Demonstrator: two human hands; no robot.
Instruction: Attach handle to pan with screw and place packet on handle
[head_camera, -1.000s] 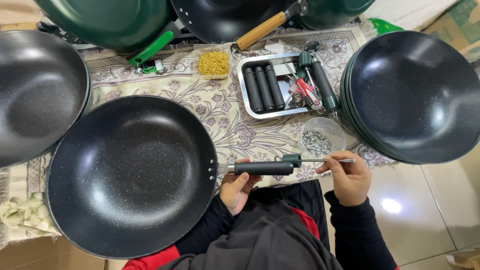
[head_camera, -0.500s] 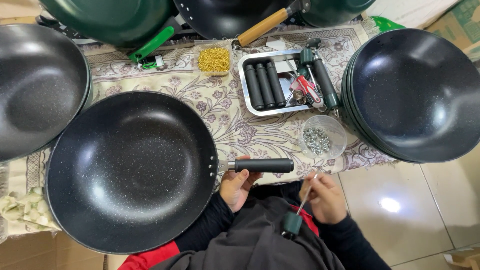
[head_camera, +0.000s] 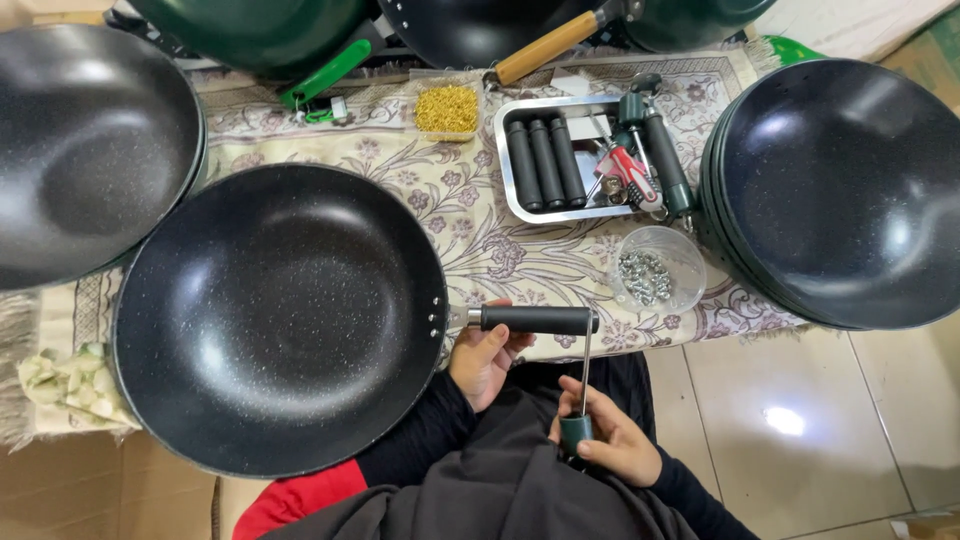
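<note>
A large black speckled wok (head_camera: 280, 315) lies on the patterned cloth in front of me, its black handle (head_camera: 535, 319) pointing right. My left hand (head_camera: 485, 358) grips that handle from below, near where it meets the pan. My right hand (head_camera: 610, 440) holds a screwdriver (head_camera: 580, 400) by its dark green grip, close to my lap. The thin metal shaft stands upright, its tip at the handle's right end.
A clear bowl of small metal screws (head_camera: 655, 270) sits just beyond the handle. A steel tray (head_camera: 585, 160) holds black handles and tools. A tub of yellow parts (head_camera: 446, 108) is behind. Stacked black woks (head_camera: 840, 190) stand right, another wok (head_camera: 85, 150) left.
My right hand has pulled the screwdriver back from lying level beside the handle down to my lap, and has now stood it upright with its tip at the handle's end.
</note>
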